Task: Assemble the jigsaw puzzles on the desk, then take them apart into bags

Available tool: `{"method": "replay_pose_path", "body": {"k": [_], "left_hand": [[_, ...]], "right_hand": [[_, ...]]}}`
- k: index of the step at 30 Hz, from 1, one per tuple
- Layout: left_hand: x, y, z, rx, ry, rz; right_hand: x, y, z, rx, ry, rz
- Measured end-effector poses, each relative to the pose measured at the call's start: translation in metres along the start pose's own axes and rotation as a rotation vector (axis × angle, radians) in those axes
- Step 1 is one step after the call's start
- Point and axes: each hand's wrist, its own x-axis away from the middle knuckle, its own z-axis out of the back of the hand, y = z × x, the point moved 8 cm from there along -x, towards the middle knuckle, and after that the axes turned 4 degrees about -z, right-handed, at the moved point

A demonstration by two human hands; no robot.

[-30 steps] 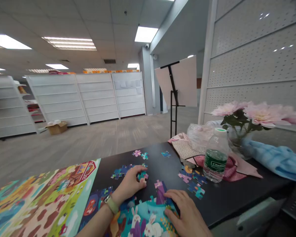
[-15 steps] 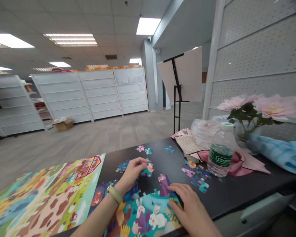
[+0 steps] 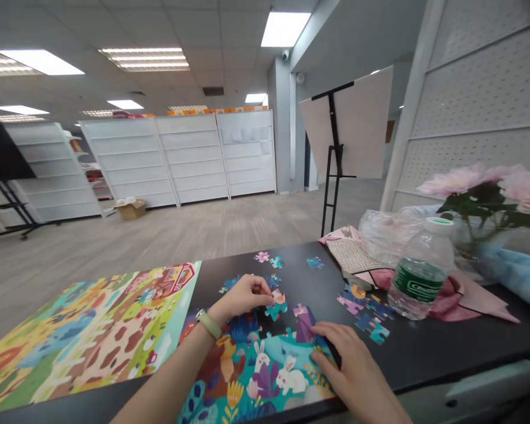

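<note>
My left hand [image 3: 244, 295], a light green band on its wrist, is closed in a pinch at the left edge of a pink-and-teal puzzle piece [image 3: 277, 304]. A partly assembled jigsaw puzzle [image 3: 274, 377] with white rabbits lies below it on the dark table. My right hand [image 3: 348, 359] rests at the puzzle's right edge, thumb and forefinger apart, its fingertips beside a purple puzzle section [image 3: 304, 323]. My left forearm hides part of the puzzle's left side.
A farm-animal picture sheet [image 3: 115, 335] lies on the left. Loose puzzle pieces [image 3: 368, 312] lie on the right, others [image 3: 267, 258] at the back. A water bottle [image 3: 421, 274] stands before pink cloth [image 3: 472, 297] and a flower vase [image 3: 470, 235]. An easel [image 3: 333, 159] stands beyond the table.
The view has turned slightly left, so things appear farther right. My left fingers have drawn slightly away to the left, uncovering more of the pink-and-teal piece. My right hand stays at the puzzle's edge.
</note>
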Motion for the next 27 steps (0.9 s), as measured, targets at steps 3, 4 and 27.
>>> {"method": "replay_pose_path", "body": {"k": [3, 4, 27], "left_hand": [[0.002, -0.004, -0.008, -0.033, -0.071, -0.013], [0.002, -0.005, -0.011, -0.037, -0.083, -0.021], [0.016, 0.034, -0.043, -0.615, -0.145, -0.314]], "right_hand": [[0.000, -0.001, -0.001, 0.003, -0.015, -0.005], [0.000, -0.001, -0.001, 0.003, -0.018, -0.007], [0.000, 0.000, -0.001, 0.032, -0.012, 0.005]]}}
